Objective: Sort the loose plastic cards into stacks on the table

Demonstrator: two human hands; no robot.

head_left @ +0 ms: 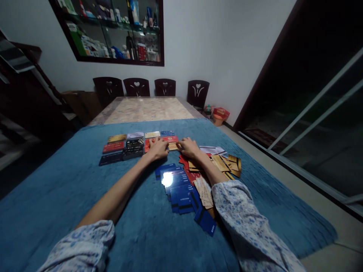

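Observation:
My left hand rests at the right end of a grid of plastic cards, its fingers curled at the left edge of a gold card. Opposite it, my right hand pinches that card's right edge. Just beyond the gold card lies a red card. The grid also holds black cards, a red stack and a dark blue stack. Under and beside my right forearm spread loose blue cards, beige cards and more gold cards.
A blue cloth covers the near part of the long table; its patterned top shows beyond. Dark chairs line the far side. Glass shelves with bottles are set in the wall. An orange bucket stands on the floor.

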